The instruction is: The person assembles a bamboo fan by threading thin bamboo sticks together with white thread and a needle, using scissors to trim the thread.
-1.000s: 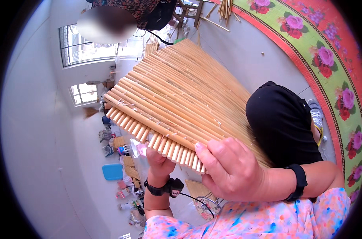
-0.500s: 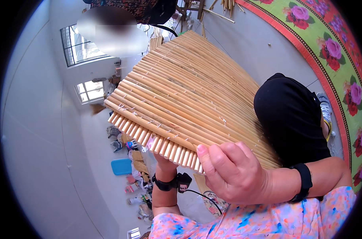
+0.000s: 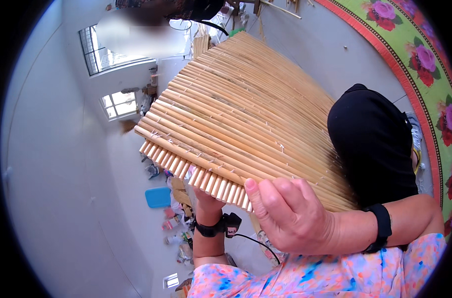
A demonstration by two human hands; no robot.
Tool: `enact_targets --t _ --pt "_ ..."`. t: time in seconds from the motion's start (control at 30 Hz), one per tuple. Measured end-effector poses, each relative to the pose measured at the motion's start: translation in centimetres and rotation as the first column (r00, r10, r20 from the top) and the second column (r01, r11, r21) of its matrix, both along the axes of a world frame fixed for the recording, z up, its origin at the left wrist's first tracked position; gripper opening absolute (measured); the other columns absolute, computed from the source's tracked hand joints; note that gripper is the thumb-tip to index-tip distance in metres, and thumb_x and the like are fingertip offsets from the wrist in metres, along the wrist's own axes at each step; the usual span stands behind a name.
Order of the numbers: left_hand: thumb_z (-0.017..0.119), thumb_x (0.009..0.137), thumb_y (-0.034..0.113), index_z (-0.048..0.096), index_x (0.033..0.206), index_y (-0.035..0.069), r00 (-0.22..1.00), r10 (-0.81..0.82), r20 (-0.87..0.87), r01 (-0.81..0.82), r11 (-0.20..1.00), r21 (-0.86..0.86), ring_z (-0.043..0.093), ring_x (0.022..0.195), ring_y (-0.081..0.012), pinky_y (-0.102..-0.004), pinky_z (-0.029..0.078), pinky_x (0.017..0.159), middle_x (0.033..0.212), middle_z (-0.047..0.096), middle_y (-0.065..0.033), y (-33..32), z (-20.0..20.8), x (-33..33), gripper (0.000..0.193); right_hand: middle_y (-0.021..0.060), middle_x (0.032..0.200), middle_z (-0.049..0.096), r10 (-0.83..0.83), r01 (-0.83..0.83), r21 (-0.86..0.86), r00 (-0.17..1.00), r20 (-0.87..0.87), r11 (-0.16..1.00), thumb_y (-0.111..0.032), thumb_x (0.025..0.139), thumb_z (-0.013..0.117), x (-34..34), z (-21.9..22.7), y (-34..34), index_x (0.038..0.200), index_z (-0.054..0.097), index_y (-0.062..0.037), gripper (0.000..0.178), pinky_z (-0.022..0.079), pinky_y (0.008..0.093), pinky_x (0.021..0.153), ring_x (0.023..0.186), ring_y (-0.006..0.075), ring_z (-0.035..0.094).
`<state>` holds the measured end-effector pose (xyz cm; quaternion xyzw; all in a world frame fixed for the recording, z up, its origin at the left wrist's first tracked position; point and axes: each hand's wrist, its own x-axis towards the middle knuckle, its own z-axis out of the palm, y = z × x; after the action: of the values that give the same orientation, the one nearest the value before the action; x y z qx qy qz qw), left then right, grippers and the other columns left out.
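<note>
A large mat of pale reed sticks (image 3: 226,104), laced together with short white ties, slants up across the middle of the view. Along its near left edge one stick lies across a row of short cut stick ends. My right hand (image 3: 295,213) is closed on the near corner, thumb on top at the edge stick and fingers curled. Beneath the stick ends is my left hand (image 3: 209,199), wrist raised; the mat hides its fingers. Both wrists wear black bands, the left one with a small boxy device and cable.
My bent knee in black trousers (image 3: 375,144) stands against the mat's right side. A flowered cloth with a red border (image 3: 424,74) lies at the right. Someone sits beyond the mat's far end. A blue tray-like object (image 3: 158,197) and assorted clutter lie on the left.
The view has shifted slightly, so the mat's far end and the room sit a little differently. Both hands keep their places on the mat.
</note>
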<state>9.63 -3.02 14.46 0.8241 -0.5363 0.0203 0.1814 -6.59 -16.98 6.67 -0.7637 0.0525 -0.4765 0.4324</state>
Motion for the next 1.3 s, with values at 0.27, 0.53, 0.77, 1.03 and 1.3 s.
enact_targets --t 0.27,0.53,0.77,1.03,1.3 --pt "0.067 0.079 0.02 0.072 0.101 0.007 0.992 0.115 -0.046 -0.115 0.993 -0.003 0.064 0.098 -0.035 -0.0461 0.048 0.091 0.101 0.068 -0.0127 1.8 0.7 -1.4 0.026 0.0163 0.099 0.056 0.056 -0.056 0.036 0.998 0.001 0.998 -0.004 0.071 0.062 -0.1 0.2 1.8 0.11 0.063 0.0152 0.044 0.042 0.0304 0.058 0.082 0.0234 0.055" --pt "0.068 0.078 0.017 0.07 0.104 0.007 0.979 0.203 -0.028 -0.201 0.978 0.045 0.062 0.103 -0.0366 -0.0469 0.047 0.094 0.106 0.067 -0.0135 1.6 1.7 -3.2 0.028 0.015 0.1 0.056 0.064 -0.064 0.018 0.998 0.0 0.998 -0.006 0.071 0.062 -0.6 -0.8 0.8 0.11 0.064 0.0139 0.043 0.042 0.0299 0.059 0.084 0.0233 0.056" --pt "0.07 0.076 0.014 0.069 0.107 0.006 0.996 0.094 -0.001 -0.093 0.985 0.144 0.061 0.107 -0.0379 -0.0475 0.046 0.096 0.111 0.066 -0.0143 0.4 2.5 -3.1 0.031 0.0168 0.101 0.056 0.092 -0.09 0.038 0.995 -0.049 0.995 -0.006 0.073 0.061 -0.9 -0.2 -0.7 0.112 0.061 0.0141 0.044 0.044 0.0337 0.061 0.082 0.0252 0.057" --pt "0.076 0.068 0.014 0.066 0.09 0.008 0.881 -0.471 0.053 0.436 0.849 0.299 0.064 0.076 -0.0284 -0.041 0.05 0.065 0.096 0.066 -0.01 -8.2 4.0 0.6 0.024 0.0218 0.099 0.057 0.062 -0.051 0.078 0.987 -0.146 0.996 -0.011 0.067 0.073 -0.6 1.0 -3.5 0.118 0.053 0.0121 0.06 0.051 0.0397 0.066 0.078 0.0341 0.058" --pt "0.069 0.075 0.018 0.061 0.079 0.009 0.724 -0.685 0.083 0.676 0.728 0.109 0.062 0.065 -0.0228 -0.0348 0.048 0.053 0.071 0.06 -0.002 -13.7 1.4 2.1 0.013 0.0079 0.063 0.048 -0.33 0.261 -0.246 0.893 -0.306 0.934 -0.021 0.081 0.072 0.8 2.2 -6.7 0.078 0.053 -0.0052 0.025 0.043 0.0342 0.043 0.049 0.0235 0.052"
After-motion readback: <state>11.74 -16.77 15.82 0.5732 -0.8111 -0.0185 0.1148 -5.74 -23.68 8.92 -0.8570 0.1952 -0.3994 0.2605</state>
